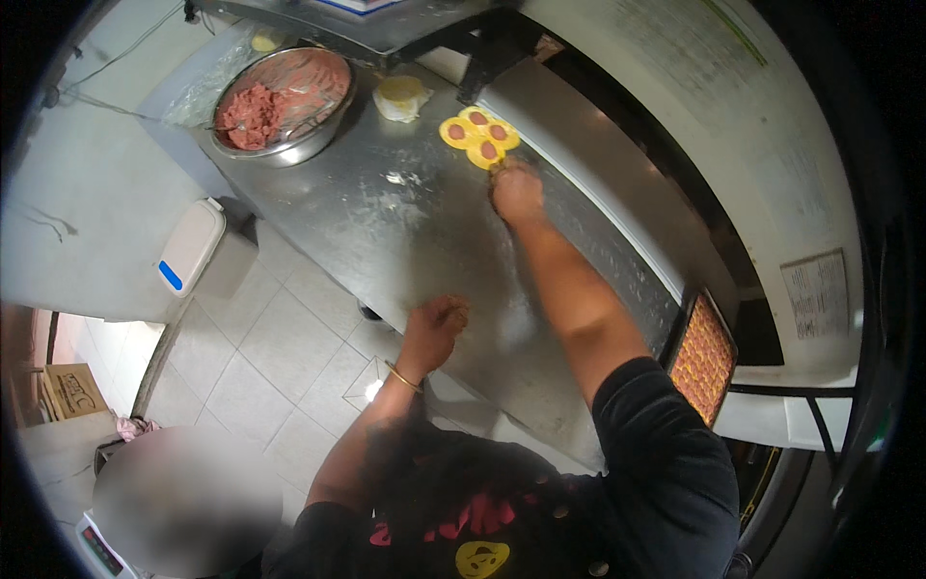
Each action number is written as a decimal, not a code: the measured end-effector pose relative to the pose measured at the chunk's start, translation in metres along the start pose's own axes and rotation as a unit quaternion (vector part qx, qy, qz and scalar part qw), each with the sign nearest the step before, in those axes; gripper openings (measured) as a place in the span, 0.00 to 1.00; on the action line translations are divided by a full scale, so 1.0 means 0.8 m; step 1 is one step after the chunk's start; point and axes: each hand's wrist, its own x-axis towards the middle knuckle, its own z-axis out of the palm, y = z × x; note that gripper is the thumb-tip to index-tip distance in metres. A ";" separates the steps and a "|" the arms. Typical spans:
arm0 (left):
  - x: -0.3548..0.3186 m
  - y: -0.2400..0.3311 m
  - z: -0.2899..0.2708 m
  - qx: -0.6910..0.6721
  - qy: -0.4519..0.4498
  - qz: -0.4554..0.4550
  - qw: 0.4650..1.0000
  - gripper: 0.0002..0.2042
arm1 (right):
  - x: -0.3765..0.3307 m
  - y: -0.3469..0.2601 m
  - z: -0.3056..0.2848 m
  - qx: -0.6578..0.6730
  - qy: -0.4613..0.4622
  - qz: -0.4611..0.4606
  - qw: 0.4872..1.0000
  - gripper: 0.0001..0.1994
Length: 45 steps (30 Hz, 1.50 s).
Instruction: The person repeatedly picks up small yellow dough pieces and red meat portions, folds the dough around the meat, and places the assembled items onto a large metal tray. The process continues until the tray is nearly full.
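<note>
Several yellow dough rounds (453,124) lie close together on the metal worktop, each with a dab of pink ground meat (489,151) at its middle. My right hand (517,190) is stretched forward to the nearest round, its closed fingertips at that round's near edge. Whatever those fingertips may grip is hidden. Lower and to the left, my left hand (436,323) hovers by the worktop's front edge with its fingers curled in, a gold-coloured bangle on the wrist. I cannot make out whether it holds anything.
A steel bowl (313,145) of ground meat stands at the far left, with a pale yellow stack (401,96) on white wrapping beside it. Flour streaks the worktop (386,222). A tray (702,362) of small pieces is at right; a lidded bin (198,246) stands on the floor.
</note>
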 end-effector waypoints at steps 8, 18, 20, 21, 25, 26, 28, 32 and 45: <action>0.076 0.009 -0.006 -0.249 0.030 -0.079 0.965 0.12 | 0.016 0.004 0.020 -0.136 0.015 -0.144 0.980 0.13; 0.067 -0.053 0.029 -0.020 -0.077 0.164 0.983 0.15 | -0.272 -0.093 -0.104 0.130 0.086 -0.108 0.982 0.09; 0.020 -0.017 0.045 -0.045 -0.097 0.136 0.985 0.15 | -0.322 -0.081 -0.140 0.218 0.090 -0.105 0.966 0.10; -0.006 0.005 0.055 -0.026 -0.098 0.128 0.987 0.15 | -0.352 -0.074 -0.155 0.292 0.083 -0.007 0.953 0.11; -0.077 0.054 0.110 -0.233 -0.069 0.009 0.970 0.16 | -0.437 -0.043 -0.156 0.550 0.069 0.209 0.806 0.16; -0.087 0.054 0.128 -0.402 -0.079 -0.067 0.910 0.16 | -0.448 -0.039 -0.156 0.607 0.067 0.226 0.759 0.17; -0.110 0.055 0.163 -0.392 -0.079 -0.040 0.916 0.15 | -0.463 -0.041 -0.165 0.671 0.128 0.221 0.696 0.18; -0.182 0.057 0.225 -0.350 -0.048 -0.015 0.935 0.12 | -0.525 -0.016 -0.199 0.689 0.159 0.234 0.667 0.16; -0.326 0.069 0.278 -0.244 -0.149 0.090 0.954 0.07 | -0.688 0.015 -0.301 0.656 0.233 0.148 0.702 0.13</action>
